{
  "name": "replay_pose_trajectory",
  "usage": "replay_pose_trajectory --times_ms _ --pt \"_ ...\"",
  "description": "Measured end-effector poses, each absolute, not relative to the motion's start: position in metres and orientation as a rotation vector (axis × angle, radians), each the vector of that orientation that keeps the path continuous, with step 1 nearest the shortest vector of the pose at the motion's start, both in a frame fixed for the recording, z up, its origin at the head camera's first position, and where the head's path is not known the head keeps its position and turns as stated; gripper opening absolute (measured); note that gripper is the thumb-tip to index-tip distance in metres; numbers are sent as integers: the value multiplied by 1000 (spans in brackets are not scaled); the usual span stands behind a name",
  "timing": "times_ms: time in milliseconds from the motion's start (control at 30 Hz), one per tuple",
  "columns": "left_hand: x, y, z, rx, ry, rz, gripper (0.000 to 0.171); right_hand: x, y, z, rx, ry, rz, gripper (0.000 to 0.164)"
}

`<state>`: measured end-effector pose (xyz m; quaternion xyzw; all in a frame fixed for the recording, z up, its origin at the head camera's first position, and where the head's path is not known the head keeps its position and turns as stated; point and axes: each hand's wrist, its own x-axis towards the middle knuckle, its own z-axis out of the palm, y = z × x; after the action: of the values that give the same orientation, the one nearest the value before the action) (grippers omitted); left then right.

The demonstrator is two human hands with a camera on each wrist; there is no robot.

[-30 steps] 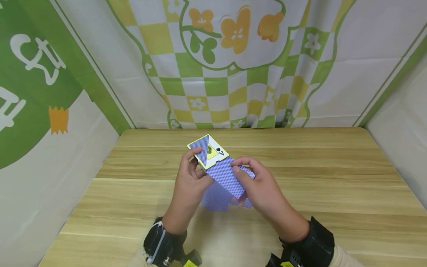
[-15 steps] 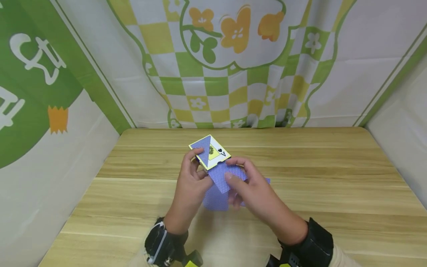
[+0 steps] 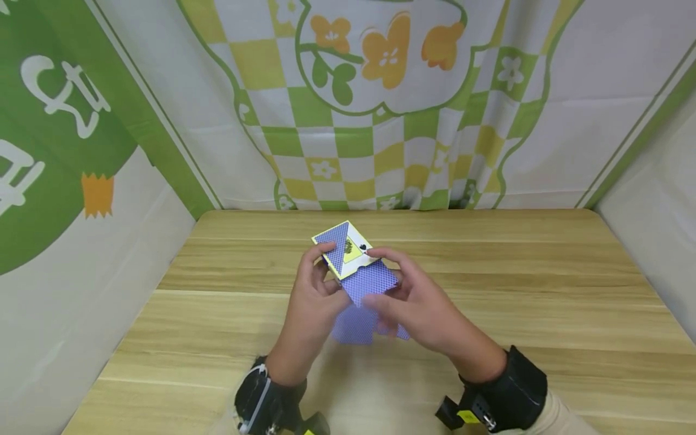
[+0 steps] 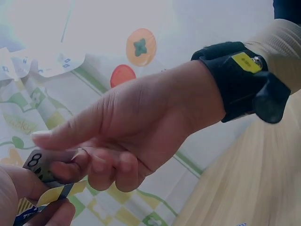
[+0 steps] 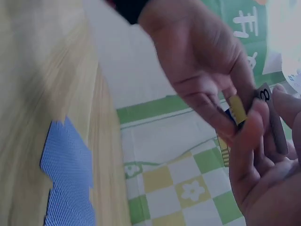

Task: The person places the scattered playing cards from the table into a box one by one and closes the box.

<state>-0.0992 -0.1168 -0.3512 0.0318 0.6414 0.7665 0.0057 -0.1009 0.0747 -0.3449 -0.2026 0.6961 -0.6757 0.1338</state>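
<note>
My left hand [image 3: 310, 305] grips a playing-card box [image 3: 352, 263] with an ace of spades and a blue pattern on its yellow-edged face. Blue-backed playing cards [image 3: 368, 283] jut from its near right end. Around them my right hand [image 3: 435, 311] curls, its index fingertip at the box face and its thumb by the cards' lower corner. In the right wrist view, a card marked 8 [image 5: 276, 120] shows between that hand's thumb and fingers; whether the thumb presses it is unclear. Beneath the hands, loose blue-backed cards [image 3: 352, 329] lie face down on the table, partly hidden.
The wooden table [image 3: 544, 290] spreads around the hands. A checked, flowered cloth [image 3: 353, 145] hangs behind its far edge, with pale walls at both sides. Black straps with cameras sit on the left wrist [image 3: 272, 393] and right wrist [image 3: 505, 393].
The cards jut out less from the box than before. My right hand has shifted left toward the box, its index fingertip now on the face. My left hand keeps its grip, almost still.
</note>
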Motion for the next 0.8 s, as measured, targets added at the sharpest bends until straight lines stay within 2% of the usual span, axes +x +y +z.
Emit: replay_pose_trajectory --times_ms 300,500,800 --pt "-98 -115 -349 119 1997 2389 78 -112 74 -348 -555 2451 -1820 68" --pt "-98 -115 -349 116 1986 2387 80 -121 74 -350 -585 2725 -1766 61" --pt "-98 -116 -347 82 2018 2384 78 -125 83 -353 -515 2796 -1710 47"
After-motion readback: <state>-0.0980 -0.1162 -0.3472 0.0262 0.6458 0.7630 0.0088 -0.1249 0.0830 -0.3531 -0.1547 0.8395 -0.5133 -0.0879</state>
